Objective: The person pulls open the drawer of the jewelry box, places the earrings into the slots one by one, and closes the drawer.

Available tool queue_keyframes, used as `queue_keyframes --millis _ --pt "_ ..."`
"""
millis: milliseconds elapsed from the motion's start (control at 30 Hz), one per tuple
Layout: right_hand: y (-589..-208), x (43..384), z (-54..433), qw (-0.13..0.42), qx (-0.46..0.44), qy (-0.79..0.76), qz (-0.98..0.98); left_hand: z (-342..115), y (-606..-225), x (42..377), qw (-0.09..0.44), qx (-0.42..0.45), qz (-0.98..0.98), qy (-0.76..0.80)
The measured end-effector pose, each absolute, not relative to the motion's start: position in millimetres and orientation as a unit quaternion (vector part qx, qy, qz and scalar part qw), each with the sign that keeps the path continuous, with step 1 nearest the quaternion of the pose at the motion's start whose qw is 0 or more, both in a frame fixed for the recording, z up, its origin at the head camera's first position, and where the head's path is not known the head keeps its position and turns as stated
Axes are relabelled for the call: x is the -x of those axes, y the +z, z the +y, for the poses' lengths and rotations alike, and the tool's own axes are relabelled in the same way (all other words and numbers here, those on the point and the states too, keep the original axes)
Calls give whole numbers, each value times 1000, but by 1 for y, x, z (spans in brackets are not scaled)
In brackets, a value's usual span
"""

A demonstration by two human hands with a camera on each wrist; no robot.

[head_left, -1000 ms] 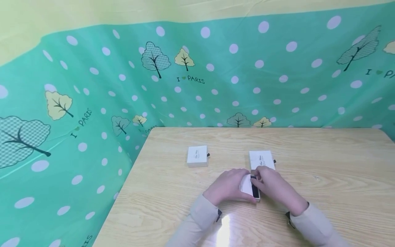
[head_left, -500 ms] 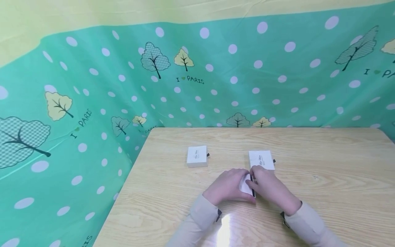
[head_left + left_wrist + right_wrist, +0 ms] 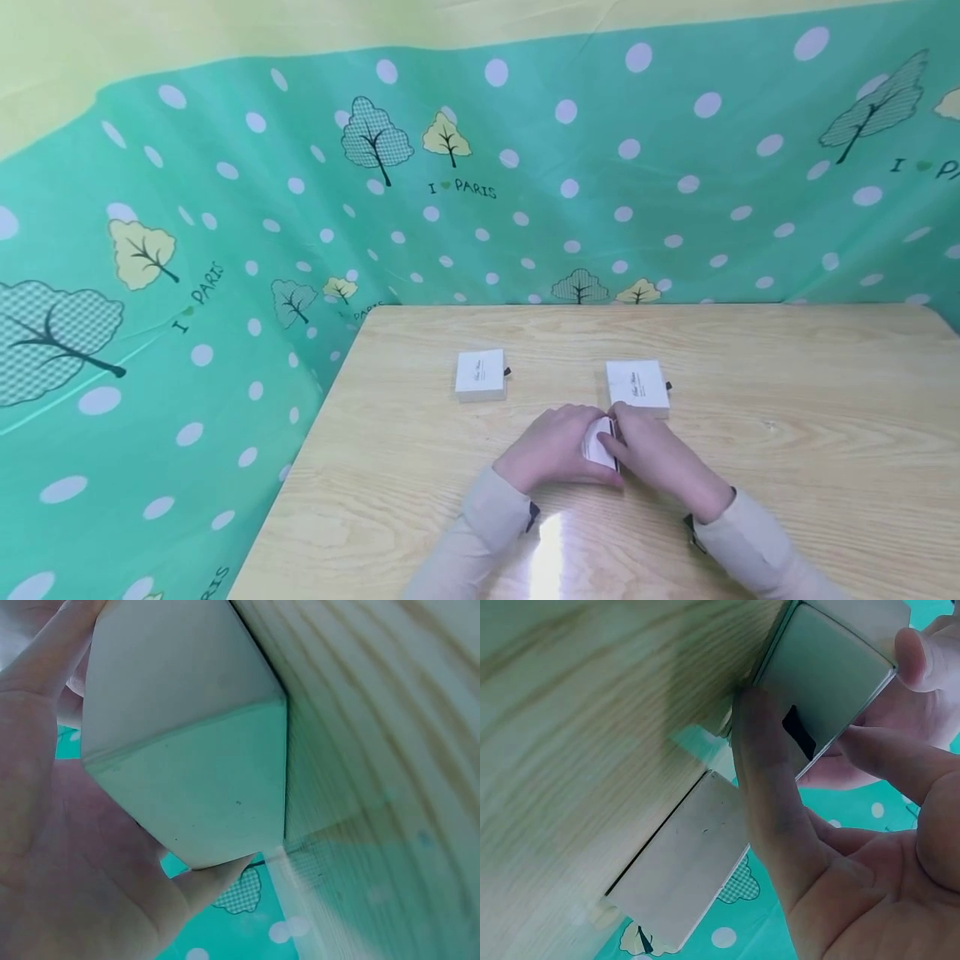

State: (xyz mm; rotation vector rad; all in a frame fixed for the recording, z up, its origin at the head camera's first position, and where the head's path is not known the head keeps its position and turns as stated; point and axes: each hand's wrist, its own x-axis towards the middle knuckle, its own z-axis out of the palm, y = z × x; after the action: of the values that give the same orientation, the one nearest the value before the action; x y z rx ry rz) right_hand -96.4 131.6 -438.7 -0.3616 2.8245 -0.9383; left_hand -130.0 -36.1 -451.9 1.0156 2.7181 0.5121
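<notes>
A small white drawer box (image 3: 597, 447) lies on the table between both hands. My left hand (image 3: 551, 448) grips its sleeve from the left, thumb along the near side and fingers along the far side; the left wrist view shows the plain white end of the box (image 3: 191, 780) inside that grip. At the other end, my right hand (image 3: 656, 448) touches the drawer's front (image 3: 832, 675), one finger (image 3: 761, 754) laid straight across it and the thumb at its upper edge. A black pull tab (image 3: 799, 733) sticks out beside that finger. A thin dark line shows along the box's right end.
Behind the hands stands a second white box (image 3: 637, 387) with printed lettering and a black tab, close to the right fingers. A similar white box (image 3: 481, 372) lies farther left. The wooden table (image 3: 787, 467) meets a green dotted curtain (image 3: 675, 183) at its back and left.
The drawer with its dark inside has slid left into the sleeve, so the dark opening has narrowed to a thin line. My right hand moved left with it; the left hand stayed in place.
</notes>
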Motion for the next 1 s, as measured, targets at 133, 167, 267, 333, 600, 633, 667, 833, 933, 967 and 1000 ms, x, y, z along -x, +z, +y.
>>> queue_keyframes --millis 133,167,267,333,600,633,667,833,933,967,1000 --pt "-437 98 132 67 118 -306 942 -37 -451 128 81 -329 930 139" --pt "-436 98 132 65 118 -305 943 -38 -451 127 78 -321 935 131" --pt "-434 97 131 62 117 -299 945 -42 -450 122 72 -295 947 104" --pt "-434 96 130 59 119 -297 946 -45 -449 120 73 -286 949 106" --pt "-435 94 127 33 127 -296 946 -55 -453 116 49 -315 942 105" --pt "-434 94 126 31 128 -295 946 -55 -453 116 46 -317 941 106" --pt "-434 94 125 31 128 -295 947 -55 -452 116 45 -317 941 109" --pt "-431 94 119 18 132 -296 946 -57 -449 116 28 -309 945 103" --pt "-429 95 115 -7 134 -292 947 -58 -448 118 8 -307 946 101" --pt "-429 96 114 -16 136 -289 948 -58 -447 119 1 -307 946 102" --pt "-428 97 113 -24 136 -286 948 -59 -447 120 -5 -307 946 103"
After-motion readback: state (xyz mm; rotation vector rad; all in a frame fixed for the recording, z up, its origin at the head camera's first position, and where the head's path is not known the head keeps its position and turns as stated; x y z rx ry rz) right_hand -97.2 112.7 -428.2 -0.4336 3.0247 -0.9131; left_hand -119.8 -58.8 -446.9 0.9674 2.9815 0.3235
